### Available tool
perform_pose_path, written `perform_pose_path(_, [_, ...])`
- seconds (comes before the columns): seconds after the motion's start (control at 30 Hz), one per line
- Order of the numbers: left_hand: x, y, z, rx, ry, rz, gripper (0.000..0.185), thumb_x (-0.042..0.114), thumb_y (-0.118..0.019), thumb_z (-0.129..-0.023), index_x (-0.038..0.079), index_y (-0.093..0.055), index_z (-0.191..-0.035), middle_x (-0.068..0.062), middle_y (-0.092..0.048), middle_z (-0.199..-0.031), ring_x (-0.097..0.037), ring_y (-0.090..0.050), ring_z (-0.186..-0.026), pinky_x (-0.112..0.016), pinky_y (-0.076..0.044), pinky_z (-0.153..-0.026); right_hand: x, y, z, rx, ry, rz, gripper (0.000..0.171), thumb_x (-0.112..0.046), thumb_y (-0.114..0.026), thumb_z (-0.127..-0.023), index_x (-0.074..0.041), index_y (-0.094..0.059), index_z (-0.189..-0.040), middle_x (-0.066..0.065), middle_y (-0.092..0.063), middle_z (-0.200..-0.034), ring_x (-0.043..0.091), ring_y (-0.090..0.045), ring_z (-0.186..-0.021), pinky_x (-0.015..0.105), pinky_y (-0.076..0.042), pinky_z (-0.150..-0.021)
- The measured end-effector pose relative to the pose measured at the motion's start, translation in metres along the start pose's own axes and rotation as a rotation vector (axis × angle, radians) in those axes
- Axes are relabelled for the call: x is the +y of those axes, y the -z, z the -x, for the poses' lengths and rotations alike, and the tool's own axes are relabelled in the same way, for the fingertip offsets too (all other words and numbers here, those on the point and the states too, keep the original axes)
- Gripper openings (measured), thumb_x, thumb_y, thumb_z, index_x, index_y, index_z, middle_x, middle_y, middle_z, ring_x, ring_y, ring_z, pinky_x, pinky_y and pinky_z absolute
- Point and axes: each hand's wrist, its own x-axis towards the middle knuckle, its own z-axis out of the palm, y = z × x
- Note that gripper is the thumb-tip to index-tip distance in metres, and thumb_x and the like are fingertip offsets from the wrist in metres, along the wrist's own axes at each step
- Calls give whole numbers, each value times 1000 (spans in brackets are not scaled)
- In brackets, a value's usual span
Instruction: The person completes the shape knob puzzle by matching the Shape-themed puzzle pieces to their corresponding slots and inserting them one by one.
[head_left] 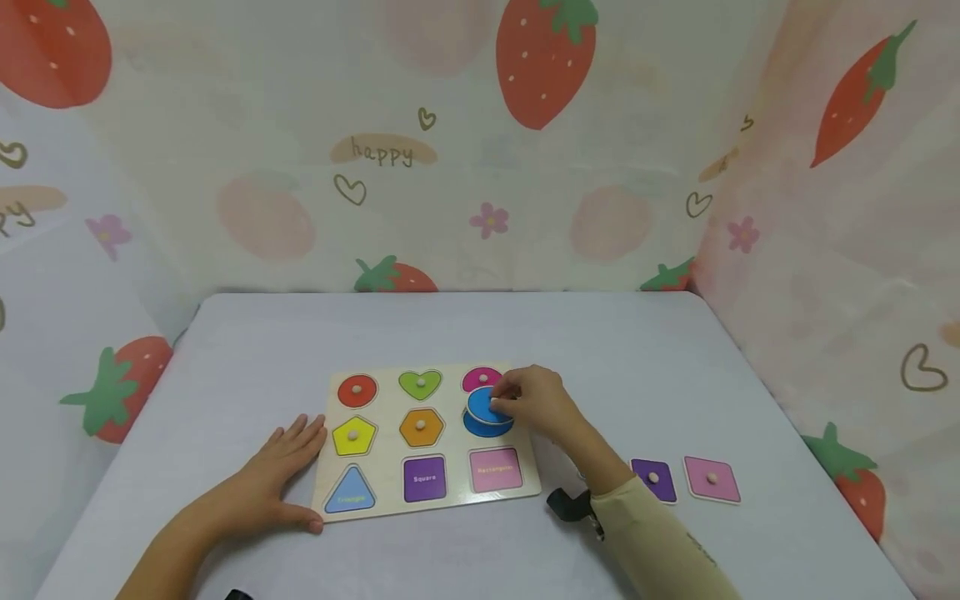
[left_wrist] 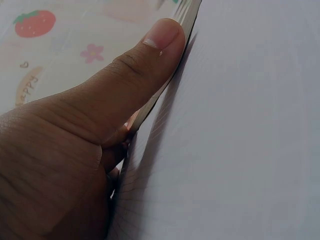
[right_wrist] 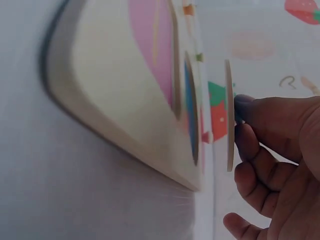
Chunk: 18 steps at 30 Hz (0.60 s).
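Observation:
A wooden shape-puzzle board (head_left: 382, 442) lies on the white table. My right hand (head_left: 540, 404) pinches a blue oval puzzle piece (head_left: 483, 403) by its knob, tilted just above the blue oval recess (head_left: 482, 428). Seen edge-on in the right wrist view, the held piece (right_wrist: 230, 115) is apart from the board. My left hand (head_left: 262, 479) rests at the board's left edge, fingers extended, its thumb (left_wrist: 145, 60) against the near corner. Knobbed red circle (head_left: 357, 391), green heart (head_left: 420, 384), yellow pentagon (head_left: 354, 436) and orange hexagon (head_left: 421, 427) pieces sit in the board. A magenta piece (head_left: 480, 377) is partly hidden.
Printed triangle (head_left: 350, 492), square (head_left: 424, 477) and rectangle (head_left: 496, 470) recesses line the board's near row. Right of my right forearm lie a purple square piece (head_left: 654, 481) and a pink rectangle piece (head_left: 712, 479). Strawberry-print sheets (head_left: 465, 208) surround the table.

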Motion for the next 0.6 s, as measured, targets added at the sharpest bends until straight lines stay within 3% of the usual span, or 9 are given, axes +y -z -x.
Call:
perform_pose_path(0.27, [3, 2, 0, 17, -21, -5, 134, 74, -83, -60, 6, -29, -161, -9, -18, -171, -36, -4, -159, -27, 15, -125, 6, -11, -4, -46, 39, 47, 14, -27, -82, -89, -17, -79, -97, -6, -70, -88, 14, -62, -89, 26, -58, -78])
perform_pose_path(0.43, [4, 2, 1, 23, -41, 7, 132, 71, -84, -61, 4, -30, -160, -12, -20, -171, -39, -5, -159, -33, 13, -127, 7, -14, -2, -54, 48, 56, 11, -26, -82, -89, -18, -79, -95, -6, -69, -87, 14, -60, -88, 27, -57, -79])
perform_pose_path(0.6, [4, 1, 1, 16, -25, 1, 133, 72, -84, -60, 4, -30, -161, -11, -19, -171, -38, -4, -159, -31, 14, -126, 7, -15, -1, -67, 46, 47, 10, -26, -82, -89, -17, -79, -95, -6, -68, -86, 14, -60, -88, 27, -56, -78])
